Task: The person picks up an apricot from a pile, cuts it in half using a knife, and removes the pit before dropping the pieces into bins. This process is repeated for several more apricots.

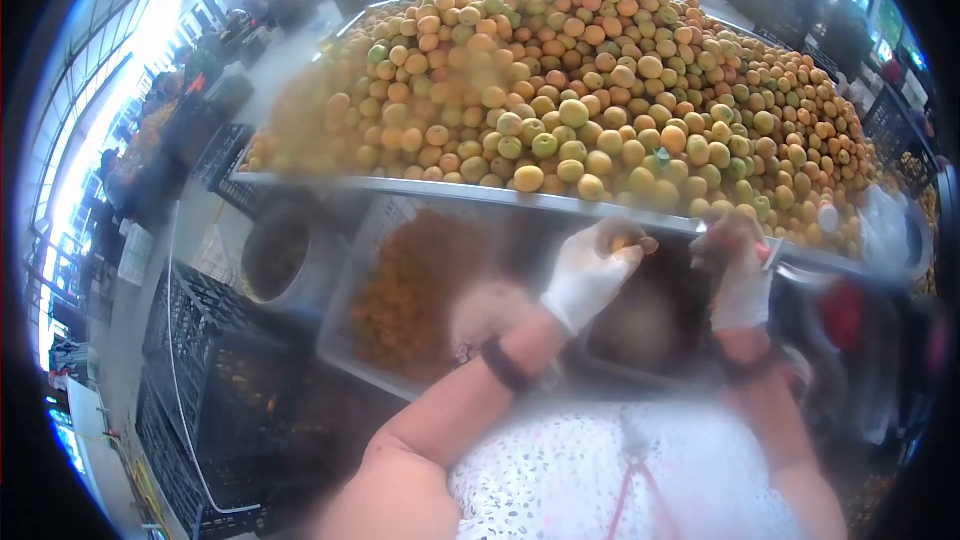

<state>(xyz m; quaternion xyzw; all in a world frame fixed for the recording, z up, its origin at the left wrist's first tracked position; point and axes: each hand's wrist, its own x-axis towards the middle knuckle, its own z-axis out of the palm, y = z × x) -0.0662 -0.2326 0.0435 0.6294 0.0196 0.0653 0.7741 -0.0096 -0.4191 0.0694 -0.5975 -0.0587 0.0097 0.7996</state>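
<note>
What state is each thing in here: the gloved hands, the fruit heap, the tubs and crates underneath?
left hand: gloved, closed on a small fruit.
right hand: gloved, closed; what it holds is blurred.
fruit heap: piled high, orange mixed with green.
metal table: loaded to its rim.
white tub: holds orange fruit pieces.
black crates: on the floor, contents unclear.

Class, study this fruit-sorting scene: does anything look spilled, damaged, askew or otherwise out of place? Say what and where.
Nothing stands out. The fruit pile sits heaped but contained on the metal table, with none seen fallen over its edge. The gloved left hand and right hand each hold something small, too blurred to identify. The crate of orange fruit below looks orderly.
</note>
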